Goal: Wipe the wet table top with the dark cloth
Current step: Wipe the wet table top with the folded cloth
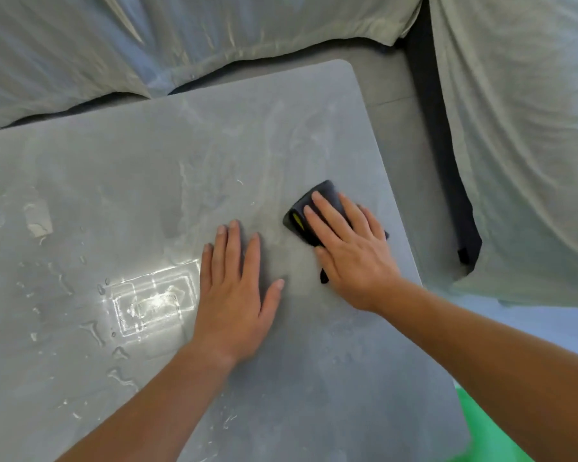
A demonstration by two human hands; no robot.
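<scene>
The grey table top (154,155) fills most of the view, with water drops and puddles (121,355) shining on its left half and smeared streaks near the middle. A dark folded cloth (306,208) with a small yellow tag lies near the table's right edge. My right hand (351,251) presses flat on top of the cloth, fingers spread and pointing to the far left. My left hand (234,291) lies flat and open on the bare table just left of the cloth, holding nothing.
Pale grey-green fabric covers (187,38) drape over furniture behind the table and also to its right (528,155). A dark gap (447,168) runs between the table's right edge and the right cover. Something green (481,435) shows at the bottom right.
</scene>
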